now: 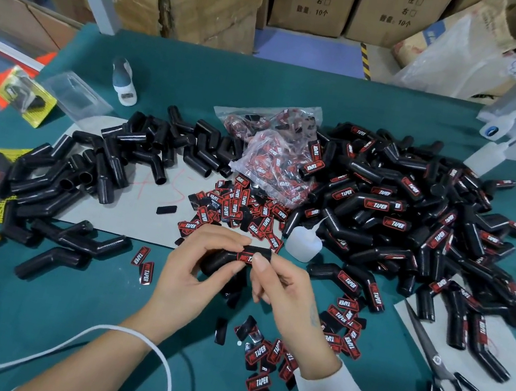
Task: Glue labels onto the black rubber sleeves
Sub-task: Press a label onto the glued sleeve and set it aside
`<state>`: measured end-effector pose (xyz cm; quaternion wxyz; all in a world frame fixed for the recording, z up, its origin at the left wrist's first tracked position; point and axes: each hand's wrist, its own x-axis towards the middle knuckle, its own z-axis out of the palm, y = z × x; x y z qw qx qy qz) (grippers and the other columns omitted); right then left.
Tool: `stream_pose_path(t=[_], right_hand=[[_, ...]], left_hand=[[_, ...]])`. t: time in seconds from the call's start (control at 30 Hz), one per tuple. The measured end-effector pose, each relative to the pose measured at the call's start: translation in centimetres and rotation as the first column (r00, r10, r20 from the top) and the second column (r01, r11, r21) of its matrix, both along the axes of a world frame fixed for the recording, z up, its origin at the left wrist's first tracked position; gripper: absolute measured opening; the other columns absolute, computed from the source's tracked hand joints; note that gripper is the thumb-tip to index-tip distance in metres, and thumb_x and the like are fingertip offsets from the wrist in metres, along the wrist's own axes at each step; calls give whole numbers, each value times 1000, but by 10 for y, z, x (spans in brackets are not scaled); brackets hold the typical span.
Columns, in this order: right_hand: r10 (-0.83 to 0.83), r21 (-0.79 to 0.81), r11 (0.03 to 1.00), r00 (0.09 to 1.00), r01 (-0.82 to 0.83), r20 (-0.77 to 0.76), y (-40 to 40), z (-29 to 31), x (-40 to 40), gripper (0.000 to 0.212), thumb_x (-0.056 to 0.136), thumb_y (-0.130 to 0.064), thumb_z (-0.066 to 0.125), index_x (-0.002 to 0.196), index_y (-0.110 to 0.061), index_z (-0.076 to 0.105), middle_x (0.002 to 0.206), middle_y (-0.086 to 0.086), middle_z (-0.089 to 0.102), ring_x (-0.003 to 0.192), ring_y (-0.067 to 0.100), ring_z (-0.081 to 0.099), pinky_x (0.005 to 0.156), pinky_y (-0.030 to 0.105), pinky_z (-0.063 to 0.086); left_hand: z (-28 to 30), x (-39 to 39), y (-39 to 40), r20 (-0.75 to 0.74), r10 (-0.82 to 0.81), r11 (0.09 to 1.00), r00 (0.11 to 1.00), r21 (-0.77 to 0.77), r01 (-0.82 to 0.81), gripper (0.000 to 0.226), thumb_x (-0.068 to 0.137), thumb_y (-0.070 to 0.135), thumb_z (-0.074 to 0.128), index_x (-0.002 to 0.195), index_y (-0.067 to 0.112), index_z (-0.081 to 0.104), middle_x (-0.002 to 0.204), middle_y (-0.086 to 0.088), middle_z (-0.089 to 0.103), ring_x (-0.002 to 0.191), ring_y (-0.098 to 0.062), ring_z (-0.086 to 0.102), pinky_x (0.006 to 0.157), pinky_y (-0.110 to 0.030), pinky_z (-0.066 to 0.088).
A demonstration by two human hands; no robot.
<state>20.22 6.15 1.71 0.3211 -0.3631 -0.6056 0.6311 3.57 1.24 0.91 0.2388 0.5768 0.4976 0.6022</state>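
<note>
- Left hand curls around a black rubber sleeve, holding it above the green desk.
- Right hand pinches the sleeve's upper end, thumb seemingly pressing a red label on.
- Loose labels lie just beyond the hands; a glue bottle stands beside them.
- Labelled sleeves are heaped right, plain sleeves left.
</note>
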Motion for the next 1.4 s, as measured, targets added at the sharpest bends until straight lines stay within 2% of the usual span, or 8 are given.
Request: stream_pose_path(t=[0.27,0.43,0.63,0.83,1.0,1.07,1.2,1.4], right_hand=[[80,-24,997,996,-79,36,-1,1,2,49,107,-47,40,75,-13,50,67,-13,47,62,11,51,71,31,43],[132,-61,990,991,-130,17,0,1,3,47,108,-49,39,78,-17,55,67,16,38,60,21,47,70,30,46],[157,46,986,986,-159,49,0,7,7,51,110,-48,39,77,-11,53,66,-12,46,61,8,49,69,41,46],[-258,494,813,952,307,-166,9,21,25,33,109,-37,51,76,-33,54,92,-17,49,81,9,50,73,22,39],[-706,334,465,571,820,-419,46,25,72,26,109,-34,54,87,-40,68,119,7,50,69,11,57,53,26,45],[-788,311,366,470,877,-398,61,23,91,19,108,-30,56,95,-39,67,114,25,54,74,12,61,53,25,45],[-867,326,326,419,887,-272,82,10,116,8,102,-38,66,102,-33,60,84,-8,71,64,8,60,51,28,44],[-883,381,364,445,850,-150,94,-7,120,12,98,-42,69,99,-37,58,112,12,70,70,8,67,74,43,55]], left_hand=[[-4,-2,1,-61,77,996,995,51,-74,11,91,12,73,101,16,76,112,4,73,104,-21,70,95,-29,51],[-7,-7,1,-137,89,993,987,86,-77,12,92,9,72,103,8,78,115,-1,72,104,-23,70,92,-31,54],[-8,-7,1,-115,77,995,990,74,-69,18,94,11,72,110,9,79,120,1,71,105,-25,70,90,-34,56],[-14,-4,0,-208,21,985,978,170,15,50,104,16,61,152,26,50,151,-7,53,131,-44,57,109,-54,46],[-16,-31,12,-239,276,957,931,-18,-288,25,103,10,57,120,14,75,133,-3,60,127,-22,57,110,-30,42],[-18,-47,17,-265,326,923,908,-119,-366,26,102,7,58,116,18,76,128,0,61,126,-17,56,111,-27,40],[-27,-78,22,-520,293,876,803,-190,-443,27,100,9,60,119,20,75,134,-4,56,133,-23,46,116,-27,29],[-25,-93,26,-769,223,853,599,-143,-501,33,94,4,67,126,8,68,143,-18,53,136,-40,46,110,-51,41]])
